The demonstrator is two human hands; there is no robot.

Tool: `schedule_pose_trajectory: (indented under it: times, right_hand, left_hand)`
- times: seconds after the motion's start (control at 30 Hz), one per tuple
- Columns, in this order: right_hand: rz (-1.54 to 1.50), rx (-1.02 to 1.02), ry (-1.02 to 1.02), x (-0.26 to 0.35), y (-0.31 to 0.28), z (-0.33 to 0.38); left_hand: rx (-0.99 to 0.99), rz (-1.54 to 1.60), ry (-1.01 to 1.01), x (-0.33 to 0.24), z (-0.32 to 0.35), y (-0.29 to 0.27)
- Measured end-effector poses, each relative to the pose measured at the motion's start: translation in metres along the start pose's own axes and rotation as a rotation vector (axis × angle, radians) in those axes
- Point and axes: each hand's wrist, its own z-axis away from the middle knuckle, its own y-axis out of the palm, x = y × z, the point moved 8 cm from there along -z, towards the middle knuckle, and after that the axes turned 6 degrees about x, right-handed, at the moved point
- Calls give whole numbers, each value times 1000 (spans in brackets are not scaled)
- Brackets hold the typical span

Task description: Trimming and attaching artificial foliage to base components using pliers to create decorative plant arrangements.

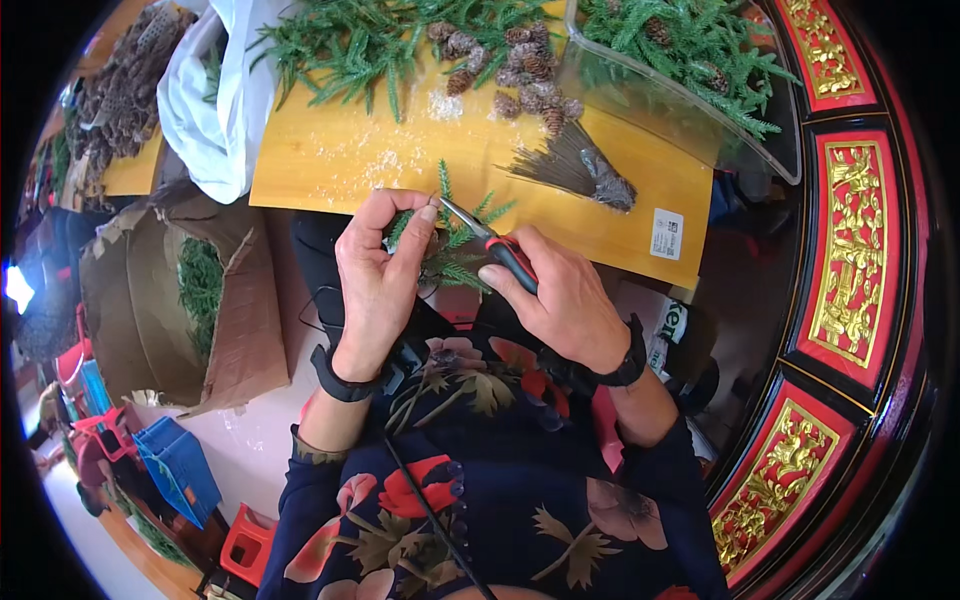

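Between the thumb and forefinger of my left hand [378, 265] is pinched an artificial pine sprig [445, 182], its green needles spreading behind and beside the fingers. My right hand [570, 300] is closed around pliers [512, 262] with red and black handles. Their pointed jaws reach left to the left fingertips, at the sprig's stem; whether the jaws grip a wire there is too small to tell. Both hands are over the near edge of the yellow table [330, 175]. Just beyond them lies a bundle of thin dark wires [560, 165], bound at one end.
Frosted pine cones [525, 70] and loose green branches [340, 45] lie at the back. A clear plastic bin [690, 90] of greenery stands back right, a white bag [215, 110] back left. An open cardboard box [245, 310] is at left, red-and-gold carved panels [850, 250] at right.
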Motion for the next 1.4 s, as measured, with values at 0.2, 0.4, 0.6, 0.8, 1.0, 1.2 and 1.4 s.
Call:
schedule_pose_trajectory:
  times: [0.2, 0.4, 0.6, 0.8, 1.0, 1.2, 1.4]
  right_hand:
    - [-42, 43, -48, 3, 8, -10]
    - [-3, 72, -57, 4, 14, -15]
    - [-68, 147, -11, 4, 24, -22]
    - [-232, 172, -13, 0, 36, -29]
    - [265, 98, -15, 18, 39, -40]
    - [931, -187, -166, 64, 43, -56]
    - [1144, -243, -327, 123, 51, -64]
  left_hand:
    - [1, -85, 86, -4, 0, -2]
    - [-1, -27, 16, 5, 0, -10]
    - [13, 2, 33, 9, -2, -18]
    - [89, 231, -83, 21, -1, -24]
    - [129, 471, -236, 40, 4, -35]
    - [12, 629, -357, 39, 12, -60]
    - [-13, 678, -313, 35, 21, -90]
